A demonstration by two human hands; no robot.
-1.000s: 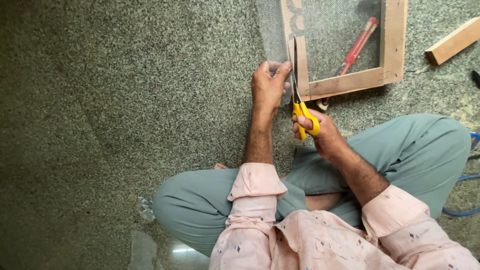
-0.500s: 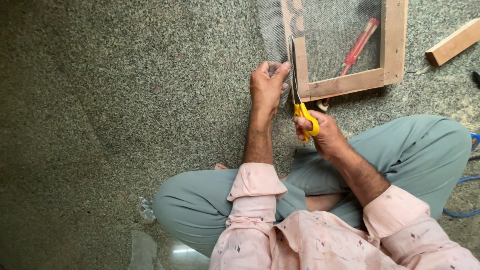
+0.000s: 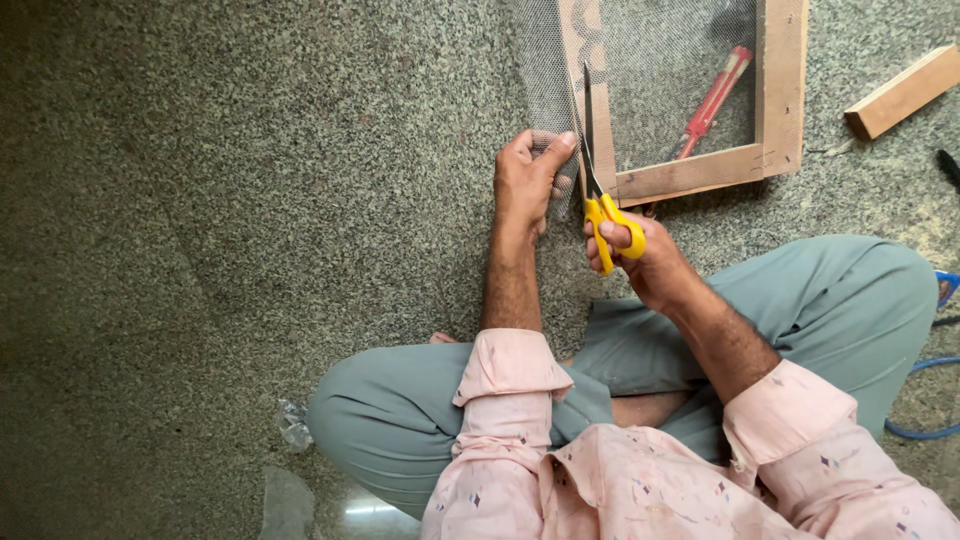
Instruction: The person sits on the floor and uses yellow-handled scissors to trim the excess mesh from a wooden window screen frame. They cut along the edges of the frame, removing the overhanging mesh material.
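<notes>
From the head camera we look straight down on a person seated cross-legged on a speckled stone floor (image 3: 250, 200), pink sleeves rolled at the forearm and grey-green trousers folded beneath. The left hand (image 3: 528, 180) reaches out to the edge of a sheet of fine grey mesh (image 3: 545, 70), thumb and fingertips pinching the loose margin of it just left of a wooden frame (image 3: 690, 170). The right hand (image 3: 645, 260) sits just beside it, fingers curled through the loops of a pair of yellow-handled scissors (image 3: 600, 190), wrapped tight round the handles. We see the blades pointing away from the person, running up along the left rail of the frame, lying close together; whether they are fully shut we cannot tell. The mesh spreads over the frame and hangs past its left rail, and that is where the blades sit, between the pinching hand and the wood. Inside the frame, under the mesh, lies a red-handled screwdriver (image 3: 712, 100), tilted. Far right, well apart from the hands, rests a short wooden block (image 3: 905, 92). A blue cable (image 3: 925, 425) curls at the right edge near the knee.
</notes>
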